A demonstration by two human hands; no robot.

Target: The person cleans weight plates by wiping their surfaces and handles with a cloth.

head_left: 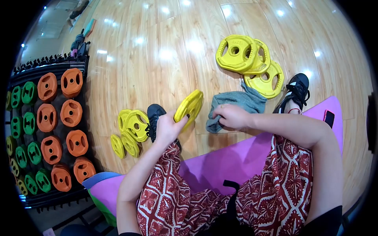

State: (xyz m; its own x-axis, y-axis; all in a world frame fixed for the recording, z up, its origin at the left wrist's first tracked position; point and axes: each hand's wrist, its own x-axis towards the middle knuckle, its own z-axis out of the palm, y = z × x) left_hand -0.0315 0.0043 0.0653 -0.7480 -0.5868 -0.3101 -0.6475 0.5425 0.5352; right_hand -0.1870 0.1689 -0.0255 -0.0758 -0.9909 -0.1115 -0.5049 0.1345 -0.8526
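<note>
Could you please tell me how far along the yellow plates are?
In the left hand is a yellow plate; in the right hand, the grey cloth. Four plates sit by the left shoe and three beyond the cloth; one group may be done, the other waiting, but I cannot tell which.

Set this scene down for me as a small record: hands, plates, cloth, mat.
Left hand: holding a yellow plate, tilted
Right hand: on the grey-blue cloth; grip unclear
Plates beyond cloth: three visible, yellow, overlapping
Plates by left shoe: four visible, yellow
Far left: orange plates and green plates, in rows
Mat: pink-purple, under the person's legs
</note>
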